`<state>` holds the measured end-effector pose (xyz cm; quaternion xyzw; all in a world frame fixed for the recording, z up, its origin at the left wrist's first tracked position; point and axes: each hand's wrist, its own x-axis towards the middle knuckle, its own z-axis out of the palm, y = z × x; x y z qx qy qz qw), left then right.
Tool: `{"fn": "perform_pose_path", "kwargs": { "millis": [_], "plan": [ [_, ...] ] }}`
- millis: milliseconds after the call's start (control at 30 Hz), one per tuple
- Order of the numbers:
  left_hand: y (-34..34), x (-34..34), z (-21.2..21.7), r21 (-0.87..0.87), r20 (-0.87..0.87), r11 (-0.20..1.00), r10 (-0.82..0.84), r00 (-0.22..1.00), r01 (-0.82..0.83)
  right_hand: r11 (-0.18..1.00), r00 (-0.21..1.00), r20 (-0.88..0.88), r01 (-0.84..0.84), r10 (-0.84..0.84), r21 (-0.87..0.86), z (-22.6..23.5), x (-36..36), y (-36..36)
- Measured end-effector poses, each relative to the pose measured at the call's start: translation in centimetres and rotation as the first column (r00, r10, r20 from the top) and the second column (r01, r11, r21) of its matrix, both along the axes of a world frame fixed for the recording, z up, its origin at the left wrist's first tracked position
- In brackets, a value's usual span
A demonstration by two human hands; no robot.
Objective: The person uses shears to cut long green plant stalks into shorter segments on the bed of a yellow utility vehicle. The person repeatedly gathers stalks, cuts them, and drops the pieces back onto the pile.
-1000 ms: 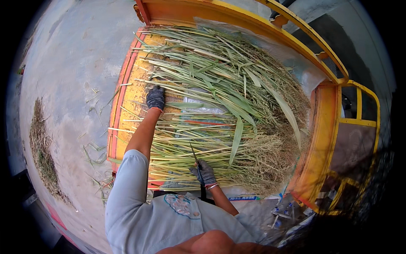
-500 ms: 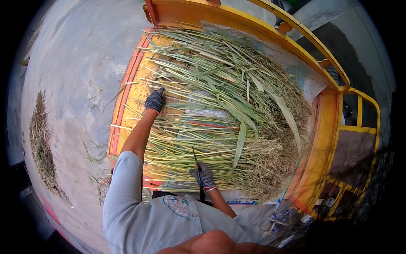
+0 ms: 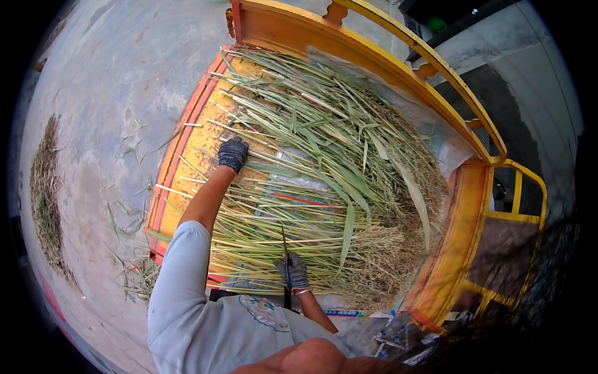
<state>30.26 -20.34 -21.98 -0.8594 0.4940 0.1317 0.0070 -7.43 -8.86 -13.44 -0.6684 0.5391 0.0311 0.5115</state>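
Observation:
Long green-yellow stalks with leaves and bushy seed heads (image 3: 349,149) lie across a yellow truck bed (image 3: 208,118), cut ends to the left and heads to the right. My left hand (image 3: 233,154), in a dark knitted glove, is closed at the stalk ends near the bed's left side; its fingertips are partly hidden. My right hand (image 3: 294,272), gloved too, rests low over the near stalks, closed on a knife with a thin dark blade (image 3: 284,238) pointing away from me. Part of its handle is hidden by the hand.
Orange-yellow side rails (image 3: 374,37) run along the far edge, and a yellow frame (image 3: 517,187) stands at the right. Clear plastic sheeting (image 3: 451,153) shows under the stalks. On the concrete floor (image 3: 106,93) at left lie a strip of dried plants (image 3: 47,199) and scattered stalk bits.
My left hand's fingers have gone from stretched out to curled in at the stalk ends. My right hand keeps the knife in nearly the same place. The whole view has shifted slightly.

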Motion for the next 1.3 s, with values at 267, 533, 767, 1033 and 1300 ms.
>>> {"fn": "perform_pose_path", "kwargs": {
  "millis": [267,533,767,1033,1300],
  "plan": [
    [1.6,-1.6,0.7,-0.056,-0.039,0.989,0.136,0.990,-0.138,0.996,0.994,0.086,0.069,-0.065,-0.053,0.2,0.1,1.1],
    [4.2,-2.0,-0.3,0.020,-0.120,0.992,0.130,0.984,-0.128,0.991,0.989,0.130,0.086,-0.073,-0.101,-0.1,-3.2,3.4],
    [7.3,-5.2,1.5,0.067,0.205,0.997,-0.043,0.978,0.030,0.990,0.990,0.134,0.060,-0.043,-0.130,-0.4,-5.8,5.4],
    [13.1,-4.1,8.4,-0.242,-0.306,0.952,0.107,0.946,-0.186,0.995,0.978,0.182,-0.096,0.099,-0.026,1.5,-3.6,5.2],
    [19.3,-6.0,8.6,-0.094,-0.956,0.808,0.089,0.279,-0.582,0.989,0.995,0.055,-0.091,0.085,0.120,0.8,11.6,5.7]
  ]
}}
